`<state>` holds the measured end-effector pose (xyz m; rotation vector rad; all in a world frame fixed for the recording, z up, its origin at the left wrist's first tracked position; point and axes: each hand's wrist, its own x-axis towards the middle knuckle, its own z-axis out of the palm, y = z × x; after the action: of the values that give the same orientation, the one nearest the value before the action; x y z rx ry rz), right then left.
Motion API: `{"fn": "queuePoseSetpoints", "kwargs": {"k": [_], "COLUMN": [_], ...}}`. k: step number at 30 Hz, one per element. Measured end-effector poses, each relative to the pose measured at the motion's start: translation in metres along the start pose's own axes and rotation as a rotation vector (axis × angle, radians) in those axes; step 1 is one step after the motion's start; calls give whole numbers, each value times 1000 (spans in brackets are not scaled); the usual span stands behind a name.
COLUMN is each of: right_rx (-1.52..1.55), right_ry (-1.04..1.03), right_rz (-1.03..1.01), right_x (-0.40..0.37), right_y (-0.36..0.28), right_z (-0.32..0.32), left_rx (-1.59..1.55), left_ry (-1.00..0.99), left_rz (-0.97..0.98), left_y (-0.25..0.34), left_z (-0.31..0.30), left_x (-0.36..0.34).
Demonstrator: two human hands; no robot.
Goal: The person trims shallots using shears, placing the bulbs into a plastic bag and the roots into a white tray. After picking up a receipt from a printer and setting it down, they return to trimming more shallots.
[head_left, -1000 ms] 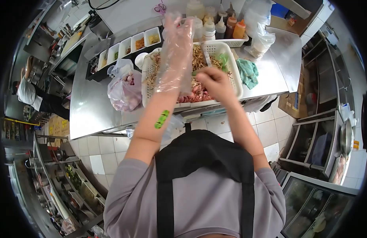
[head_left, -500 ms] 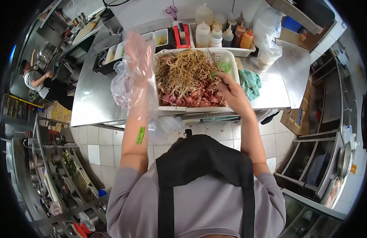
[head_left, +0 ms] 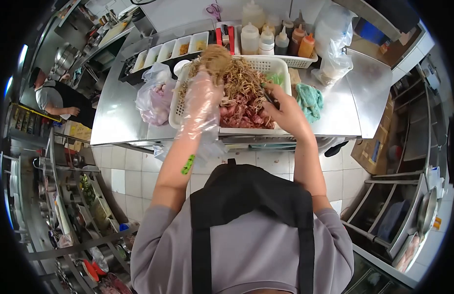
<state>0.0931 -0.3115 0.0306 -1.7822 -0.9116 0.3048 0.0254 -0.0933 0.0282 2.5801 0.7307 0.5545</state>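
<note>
My left hand [head_left: 203, 93], in a loose clear plastic glove, grips a clump of dry tan shallot stalks [head_left: 216, 59] over the left side of a white basket [head_left: 176, 110]. Red shallots [head_left: 241, 112] with dry stringy tops fill that basket. At its right side, my bare right hand [head_left: 286, 109] is closed around a small dark-handled tool [head_left: 269, 97]; the tool's kind is hard to make out. Some green plastic [head_left: 276, 78] lies in the basket's far right corner, just beyond the right fingers.
Left of the basket sits a plastic bag [head_left: 156, 98] of pale pieces. A teal cloth [head_left: 309, 102] lies at the right. Behind stand sauce bottles [head_left: 250, 39], a red-framed holder [head_left: 225, 39] and white condiment trays [head_left: 167, 50]. A co-worker [head_left: 58, 98] stands at far left.
My left hand has come from beyond the basket's left edge to over the shallots and now grips a clump of stalks. My right hand stays at the basket's right side. The co-worker's arms have lowered.
</note>
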Motion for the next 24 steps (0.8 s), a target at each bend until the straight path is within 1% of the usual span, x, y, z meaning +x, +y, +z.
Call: {"fn": "queuePoseSetpoints", "kwargs": {"k": [1,2,3,4,5,6,7,8,9,10,12,13,15,16,18,19,20,21,22,24], "right_rx": [-47,-94,-38,-29,-92,-159,-161,-192,-224,-224,-161,-158,-243,-241,-228,-230,-248,-264,-266,-364], "right_ry": [9,22,-11,-1,-28,-59,-52,-53,-56,-57,-85,-84,-62,-63,-101,-103,-216,-330,-336,-301], "right_rz": [-3,-5,72,77,70,64,64,14,-38,-35,38,38,-89,-85,-131,-131,-148,-163,-160,-128], "right_x": [-3,-6,-9,-11,-10,-10,-10,-10,-10,-11,-10,-10,-10,-10,-4,0,4,8,17,40], "right_y": [-1,-3,-7,-5,-3,-2,1,5,7,7,4,1,-5,-5,-6,-7,-10,-12,-14,-17], "right_z": [-6,-12,-17,-19,-20,-21,-19,-16,-14,-12,-6,-2,7,10,13,14,15,16,22,40], "left_rx": [8,15,-262,-537,-1028,-1026,-881,-734,-545,-545,-1035,-997,-942,-890,-850,-866,-878,-787,-791,-709], "left_ry": [9,4,-30,-67,102,94,-47,-183,-113,-115,-114,-167,-204,-240,-260,-254,-246,-327,-327,-700], "left_rz": [-63,-55,-58,-62,-113,-109,-49,8,-64,-66,-336,-404,-371,-343,-362,-203,-45,74,69,238], "left_y": [6,-7,-28,-15,4,-3,-19,-34,-30,-25,-6,-4,7,11,11,6,2,12,24,38], "left_z": [-13,-13,-10,-27,-32,-34,-35,-34,-40,-42,-51,-54,-63,-68,-62,-49,-39,-40,-43,-45], "left_x": [-3,2,11,11,-12,-6,5,13,15,12,3,5,8,8,20,28,35,39,41,44]}}
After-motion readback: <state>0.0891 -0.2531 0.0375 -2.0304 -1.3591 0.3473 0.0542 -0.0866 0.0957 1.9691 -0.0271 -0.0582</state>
